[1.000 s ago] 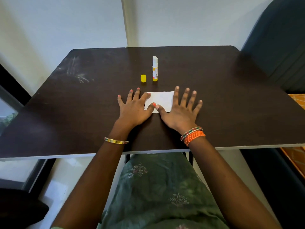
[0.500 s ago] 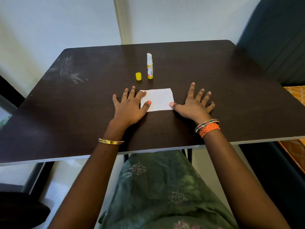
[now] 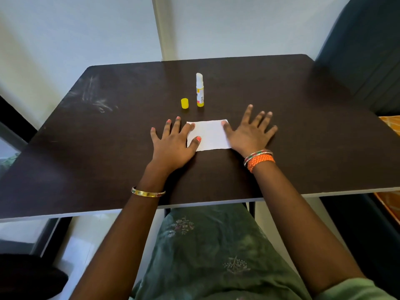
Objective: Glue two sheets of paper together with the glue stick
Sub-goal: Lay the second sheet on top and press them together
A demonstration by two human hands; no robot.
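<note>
A small white paper (image 3: 209, 135) lies flat on the dark table (image 3: 303, 135); I cannot tell whether it is one sheet or two stacked. My left hand (image 3: 173, 144) rests flat with fingers spread, its thumb and index finger on the paper's left edge. My right hand (image 3: 249, 132) lies flat, fingers apart, thumb touching the paper's right edge. Behind the paper the glue stick (image 3: 199, 90) stands upright and uncapped. Its yellow cap (image 3: 184, 103) sits just to its left.
The table's white front edge (image 3: 194, 204) runs across above my lap. A white wall stands behind the table, and a dark upholstered piece (image 3: 368, 50) rises at the right. Pale scuff marks (image 3: 95, 98) show at the table's back left.
My right hand slid rightward off the middle of the paper to its right edge. The left hand stayed on the left edge. The camera shifted slightly.
</note>
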